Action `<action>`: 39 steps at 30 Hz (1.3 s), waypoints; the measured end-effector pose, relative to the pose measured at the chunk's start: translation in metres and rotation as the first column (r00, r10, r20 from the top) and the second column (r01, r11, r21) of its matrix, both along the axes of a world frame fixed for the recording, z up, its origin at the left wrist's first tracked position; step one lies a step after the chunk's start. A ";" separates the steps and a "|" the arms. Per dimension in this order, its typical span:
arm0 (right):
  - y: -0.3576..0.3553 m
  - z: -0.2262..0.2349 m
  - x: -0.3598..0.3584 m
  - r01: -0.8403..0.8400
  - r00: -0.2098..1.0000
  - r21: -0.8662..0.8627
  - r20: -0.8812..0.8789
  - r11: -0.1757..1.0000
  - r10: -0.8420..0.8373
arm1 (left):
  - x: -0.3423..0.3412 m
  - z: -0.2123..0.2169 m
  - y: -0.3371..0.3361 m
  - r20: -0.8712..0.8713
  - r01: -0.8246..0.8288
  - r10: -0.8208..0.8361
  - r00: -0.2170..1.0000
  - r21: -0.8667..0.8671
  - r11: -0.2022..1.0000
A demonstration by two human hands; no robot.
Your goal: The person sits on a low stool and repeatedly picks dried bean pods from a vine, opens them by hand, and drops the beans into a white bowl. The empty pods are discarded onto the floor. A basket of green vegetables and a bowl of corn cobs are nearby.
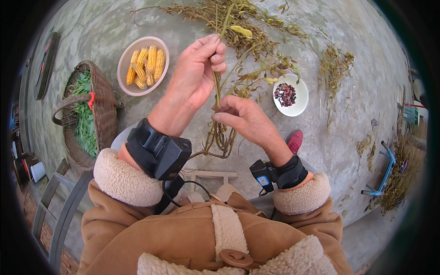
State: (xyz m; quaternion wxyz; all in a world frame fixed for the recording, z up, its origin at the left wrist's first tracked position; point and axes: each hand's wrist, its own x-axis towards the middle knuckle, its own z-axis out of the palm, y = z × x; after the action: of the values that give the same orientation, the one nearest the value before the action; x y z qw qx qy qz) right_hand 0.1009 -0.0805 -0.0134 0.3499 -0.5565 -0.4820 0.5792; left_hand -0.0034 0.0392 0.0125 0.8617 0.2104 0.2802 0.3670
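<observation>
Floor: grey, stained concrete (339, 151), with dry plant scraps scattered about.
Left hand (200, 66): closes thumb and fingers round the upper part of the stalk.
Right hand (245, 117): reaches in lower down, thumb and curled fingers closed on the same stalk.
Bean plant (217, 89): stands roughly upright between both hands, in front of the body; carries a yellow-green pod (240, 31) just above the left hand; spreads brown, looping stems below the right.
Heap of plants (259, 39): lies beyond the hands, dry and tangled.
White bowl (301, 98): sits to the right, holding dark red and black beans (285, 95).
Pinkish basin (121, 71): sits to the left, full of yellow corn cobs (152, 57).
Wicker basket (103, 98): stands farther left, tilted, with green leaves (85, 123) inside and a red tie on the handle.
</observation>
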 end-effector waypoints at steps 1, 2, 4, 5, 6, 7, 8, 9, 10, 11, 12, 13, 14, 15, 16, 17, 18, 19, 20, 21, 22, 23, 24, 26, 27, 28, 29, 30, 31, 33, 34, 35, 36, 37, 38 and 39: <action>-0.001 -0.001 -0.003 0.020 0.999 -0.004 -0.027 1.000 -0.020 | 0.001 -0.001 0.000 0.012 -0.011 0.011 1.000 0.005 1.000; -0.001 -0.003 -0.006 0.040 0.998 -0.008 -0.054 0.999 -0.040 | 0.001 -0.001 0.000 0.025 -0.023 0.023 0.999 0.010 1.000; -0.001 -0.008 -0.010 0.099 0.995 -0.023 0.011 0.995 -0.099 | 0.003 0.001 -0.001 0.063 -0.004 0.002 0.998 0.028 1.000; 0.000 -0.010 -0.011 0.133 0.990 -0.023 0.043 0.991 -0.132 | 0.004 0.002 -0.001 0.090 0.027 -0.031 0.995 0.044 0.999; 0.000 -0.012 -0.013 0.166 0.986 0.010 0.033 0.986 -0.166 | 0.004 0.004 -0.002 0.043 0.034 -0.035 0.998 0.021 0.999; 0.000 -0.012 -0.014 0.202 0.979 0.046 0.018 0.978 -0.203 | 0.005 0.006 -0.004 0.042 0.055 -0.059 0.997 0.079 0.995; 0.001 -0.012 -0.014 0.239 0.971 0.055 0.005 0.970 -0.239 | 0.005 0.007 -0.004 -0.033 0.053 -0.050 0.998 0.100 0.994; 0.002 -0.012 -0.013 0.278 0.960 0.095 0.006 0.956 -0.280 | 0.005 0.009 -0.005 -0.055 0.060 -0.052 0.997 0.158 0.986; 0.002 -0.010 -0.010 0.317 0.948 0.111 0.008 0.942 -0.320 | 0.004 0.010 -0.004 -0.149 0.073 -0.052 0.988 0.139 0.988; 0.003 -0.008 -0.007 0.355 0.933 0.103 0.011 0.929 -0.358 | 0.003 0.010 -0.003 -0.191 0.094 -0.063 0.979 0.157 0.983; 0.005 -0.005 0.001 0.344 0.937 0.114 0.023 0.932 -0.348 | 0.002 0.010 -0.003 -0.219 0.111 -0.068 0.973 0.191 0.975; 0.005 -0.001 0.004 0.349 0.937 0.109 -0.023 0.931 -0.348 | 0.002 0.008 -0.003 -0.293 0.098 -0.043 0.955 0.176 0.979; 0.006 0.002 0.008 0.358 0.933 0.088 -0.074 0.930 -0.352 | 0.002 0.006 -0.004 -0.350 0.079 -0.011 0.937 0.180 0.981; 0.007 0.005 0.011 0.366 0.926 0.068 -0.123 0.928 -0.356 | 0.002 0.003 -0.005 -0.411 0.058 0.021 0.911 0.179 0.982; 0.007 0.007 0.012 0.323 0.939 0.103 -0.160 0.941 -0.305 | 0.002 0.000 -0.007 -0.450 0.098 0.002 0.893 0.200 0.975; 0.008 0.009 0.013 0.317 0.938 0.085 -0.172 0.944 -0.300 | 0.001 -0.004 -0.009 -0.496 0.139 -0.016 0.868 0.212 0.967; 0.008 0.011 0.013 0.308 0.937 0.093 -0.201 0.947 -0.285 | 0.001 -0.007 -0.011 -0.549 0.177 -0.029 0.836 0.218 0.960; 0.009 0.013 0.014 0.297 0.935 0.099 -0.233 0.950 -0.268 | -0.001 -0.011 -0.014 -0.548 0.266 -0.121 0.828 0.194 0.944; 0.010 0.015 0.016 0.267 0.940 0.104 -0.247 0.958 -0.235 | -0.002 -0.014 -0.015 -0.552 0.351 -0.208 0.807 0.167 0.921; 0.010 0.017 0.018 0.237 0.943 0.106 -0.265 0.966 -0.202 | -0.003 -0.017 -0.016 -0.561 0.444 -0.304 0.770 0.129 0.886; 0.010 0.019 0.020 0.211 0.942 0.102 -0.285 0.972 -0.175 | -0.005 -0.019 -0.016 -0.532 0.467 -0.335 0.777 0.131 0.875; 0.010 0.021 0.021 0.180 0.947 0.104 -0.287 0.978 -0.144 | -0.008 -0.020 -0.014 -0.518 0.496 -0.353 0.779 0.166 0.852; 0.010 0.022 0.022 0.152 0.950 0.100 -0.291 0.983 -0.117 | -0.010 -0.022 -0.011 -0.515 0.535 -0.382 0.767 0.186 0.824; 0.011 0.025 0.022 0.106 0.955 0.091 -0.287 0.990 -0.076 | -0.013 -0.023 -0.008 -0.512 0.597 -0.427 0.745 0.226 0.770; 0.011 0.026 0.022 0.089 0.958 0.087 -0.279 0.992 -0.061 | -0.014 -0.024 -0.006 -0.512 0.621 -0.444 0.735 0.247 0.744; 0.011 0.028 0.020 0.072 0.961 0.084 -0.273 0.994 -0.047 | -0.015 -0.024 -0.004 -0.492 0.647 -0.472 0.731 0.283 0.708; 0.011 0.029 0.019 0.077 0.959 0.086 -0.281 0.993 -0.050 | -0.017 -0.024 -0.003 -0.504 0.631 -0.448 0.738 0.284 0.722; 0.012 0.030 0.017 0.082 0.957 0.090 -0.287 0.993 -0.053 | -0.018 -0.024 -0.001 -0.494 0.619 -0.436 0.752 0.302 0.725; 0.013 0.032 0.015 0.088 0.956 0.100 -0.288 0.991 -0.056 | -0.020 -0.025 0.001 -0.500 0.617 -0.428 0.753 0.310 0.723; 0.011 0.034 0.009 0.164 0.950 0.127 -0.288 0.978 -0.122 | -0.027 -0.025 0.003 -0.449 0.556 -0.391 0.804 0.332 0.762; 0.009 0.036 0.006 0.198 0.945 0.134 -0.289 0.971 -0.152 | -0.030 -0.026 0.003 -0.424 0.525 -0.374 0.825 0.329 0.785; 0.008 0.037 0.003 0.231 0.940 0.139 -0.287 0.963 -0.184 | -0.032 -0.026 0.002 -0.404 0.503 -0.366 0.838 0.315 0.805; 0.007 0.038 0.000 0.263 0.935 0.147 -0.284 0.954 -0.214 | -0.034 -0.027 0.002 -0.380 0.477 -0.354 0.855 0.304 0.825; 0.007 0.039 -0.003 0.297 0.928 0.157 -0.280 0.942 -0.246 | -0.035 -0.026 0.002 -0.333 0.465 -0.364 0.870 0.307 0.830; 0.007 0.040 -0.008 0.359 0.902 0.144 -0.306 0.922 -0.304 | -0.036 -0.025 0.003 -0.314 0.433 -0.347 0.884 0.266 0.861; 0.006 0.041 -0.012 0.401 0.887 0.143 -0.309 0.905 -0.344 | -0.037 -0.024 0.004 -0.315 0.369 -0.294 0.902 0.214 0.904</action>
State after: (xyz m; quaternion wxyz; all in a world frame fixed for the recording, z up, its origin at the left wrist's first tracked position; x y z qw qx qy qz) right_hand 0.0892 -0.0745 0.0274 0.5736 -0.5138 -0.3684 0.5208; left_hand -0.0402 0.0430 -0.0112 0.8278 0.4192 0.3043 0.2153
